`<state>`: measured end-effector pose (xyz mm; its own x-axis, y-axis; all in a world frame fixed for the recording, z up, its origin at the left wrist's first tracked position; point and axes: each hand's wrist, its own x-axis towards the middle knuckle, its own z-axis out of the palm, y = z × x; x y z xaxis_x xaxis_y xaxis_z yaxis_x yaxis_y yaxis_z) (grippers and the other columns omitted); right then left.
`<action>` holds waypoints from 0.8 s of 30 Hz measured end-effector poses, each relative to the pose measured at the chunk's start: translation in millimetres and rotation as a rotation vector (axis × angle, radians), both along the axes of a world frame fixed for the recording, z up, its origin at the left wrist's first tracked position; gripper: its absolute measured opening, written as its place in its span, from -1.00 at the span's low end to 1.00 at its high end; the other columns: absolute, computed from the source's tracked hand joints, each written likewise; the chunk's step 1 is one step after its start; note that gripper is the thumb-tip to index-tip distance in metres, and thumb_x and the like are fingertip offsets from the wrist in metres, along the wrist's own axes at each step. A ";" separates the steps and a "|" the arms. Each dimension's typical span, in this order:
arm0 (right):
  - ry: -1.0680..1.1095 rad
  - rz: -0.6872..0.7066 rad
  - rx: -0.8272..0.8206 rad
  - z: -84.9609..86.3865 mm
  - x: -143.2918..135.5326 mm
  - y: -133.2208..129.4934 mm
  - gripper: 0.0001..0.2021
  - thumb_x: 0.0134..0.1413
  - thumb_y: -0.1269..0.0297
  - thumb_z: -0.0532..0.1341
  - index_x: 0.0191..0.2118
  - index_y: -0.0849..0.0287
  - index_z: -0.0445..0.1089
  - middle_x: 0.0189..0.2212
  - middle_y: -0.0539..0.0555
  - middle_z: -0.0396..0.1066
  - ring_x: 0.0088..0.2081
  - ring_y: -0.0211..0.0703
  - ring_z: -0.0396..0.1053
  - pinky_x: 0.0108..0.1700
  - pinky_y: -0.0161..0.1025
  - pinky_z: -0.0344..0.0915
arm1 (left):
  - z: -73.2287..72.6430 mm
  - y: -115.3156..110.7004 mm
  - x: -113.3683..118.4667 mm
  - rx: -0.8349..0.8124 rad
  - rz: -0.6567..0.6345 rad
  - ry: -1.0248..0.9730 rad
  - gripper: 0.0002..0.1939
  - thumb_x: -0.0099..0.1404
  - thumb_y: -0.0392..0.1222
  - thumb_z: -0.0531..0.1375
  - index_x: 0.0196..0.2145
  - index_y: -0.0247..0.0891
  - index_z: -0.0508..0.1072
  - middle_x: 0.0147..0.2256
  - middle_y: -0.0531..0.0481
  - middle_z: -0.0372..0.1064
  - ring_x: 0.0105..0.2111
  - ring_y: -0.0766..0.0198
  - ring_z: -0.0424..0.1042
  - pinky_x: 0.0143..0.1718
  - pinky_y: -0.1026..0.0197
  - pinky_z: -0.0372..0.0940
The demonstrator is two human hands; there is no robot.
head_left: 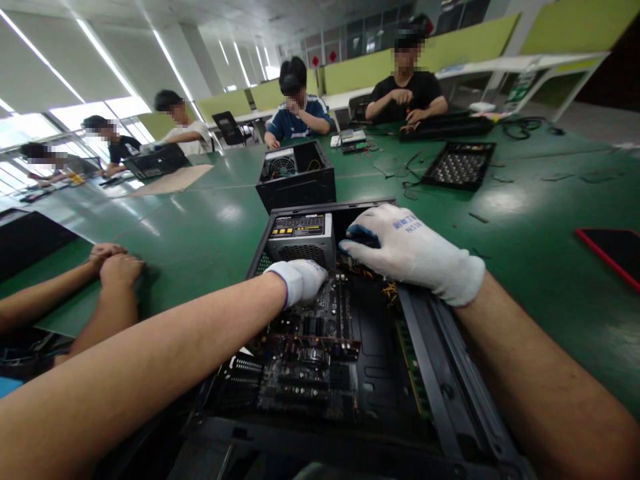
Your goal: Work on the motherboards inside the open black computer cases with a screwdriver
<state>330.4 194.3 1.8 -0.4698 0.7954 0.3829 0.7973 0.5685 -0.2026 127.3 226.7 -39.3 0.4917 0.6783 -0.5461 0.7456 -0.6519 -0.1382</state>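
readable text first: right hand's (413, 243) white glove had blue print on the back, a line of characters too blurred to read over what looked like "n51" plus one unclear digit. psu (300, 237) had a black label with white and yellow print, too small to make out. open case (435, 363) lay in front of the wearer on the green table (200, 230), board (307, 383) inside, psu at the far left corner. left hand (303, 280), gloved, was bent narrow over the board just beside the psu; fingertips hidden, couldn't tell if it gripped anything. right hand was at the case's far right, thumb and fingers curled with a small gap; couldn't tell what it held, if anything. yellow wires (390, 293) sat just below it. table shone under the light. second case (297, 190) stood beyond, red-edged phone (615, 253) at right. room: yellow-green partitions (425, 53), blinds (45, 60), several people seated around.
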 end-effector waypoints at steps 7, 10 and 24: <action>-0.002 0.003 -0.001 0.5 -0.3 0.4 -0.61 0.34 -0.05 0.16 -0.08 0.19 0.53 -0.12 0.23 0.55 -0.04 0.13 0.44 0.04 -0.04 0.28 | -2.3 2.0 -2.2 -0.011 -0.011 0.009 -0.59 0.24 -0.25 0.36 0.04 -0.34 0.58 0.10 -0.29 0.53 0.12 -0.07 0.52 0.22 0.05 0.35; -0.001 0.002 0.003 0.8 -1.0 0.2 -0.60 0.34 -0.05 0.16 -0.08 0.19 0.54 -0.13 0.23 0.56 -0.05 0.14 0.44 0.03 -0.02 0.29 | -2.6 2.0 -1.6 -0.010 0.001 -0.004 -0.55 0.17 -0.26 0.40 0.04 -0.35 0.58 0.08 -0.30 0.54 0.12 -0.09 0.51 0.24 0.04 0.33; -0.021 -0.010 0.000 0.1 0.0 -0.4 -0.56 0.35 -0.07 0.15 -0.04 0.22 0.54 -0.09 0.26 0.56 -0.03 0.15 0.44 0.04 -0.03 0.28 | 2.6 -1.6 5.0 0.007 0.002 0.052 -0.55 0.19 -0.29 0.39 0.05 -0.30 0.57 0.08 -0.25 0.55 0.14 -0.03 0.50 0.25 0.07 0.31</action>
